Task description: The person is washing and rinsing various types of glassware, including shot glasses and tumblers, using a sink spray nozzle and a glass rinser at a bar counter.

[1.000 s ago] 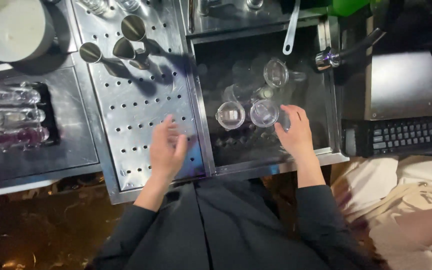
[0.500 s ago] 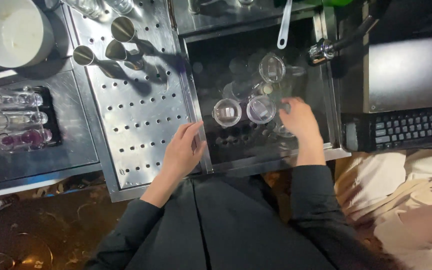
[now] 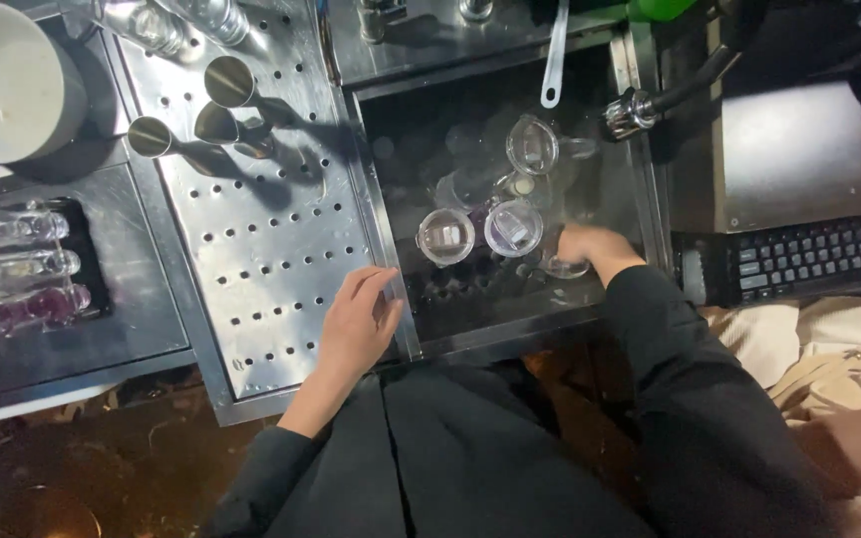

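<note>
Head view, looking straight down. Landmark: the dark sink basin (image 3: 590,299) set into the steel counter (image 3: 281,249).

Right hand (image 3: 590,244): reaches down into the basin at its near right part, sleeve crossing the front rim. The fingers curl around the rim of a clear glass (image 3: 562,265) that sits low in the basin, directly under and touching the hand; much of this glass is hidden by the knuckles, so how tight the grip is I cannot tell.

Just left of that hand, inside the basin, stand two more clear glasses, mouths up: one (image 3: 513,227) just beside the fingers, the other (image 3: 445,236) further left, near the basin's left wall. A clear glass mug (image 3: 533,146) sits toward the basin's far side, well apart from the hand. A white long-handled spoon (image 3: 553,55) hangs over the basin's far rim.

Left hand (image 3: 359,324): lies palm down on the perforated drain board at the basin's near left edge, fingers loosely spread, tips reaching the rim, holding nothing.

Left of the basin, at the far end of the drain board, lie metal jiggers (image 3: 213,100). A black keyboard (image 3: 809,257) lies right of the basin.
</note>
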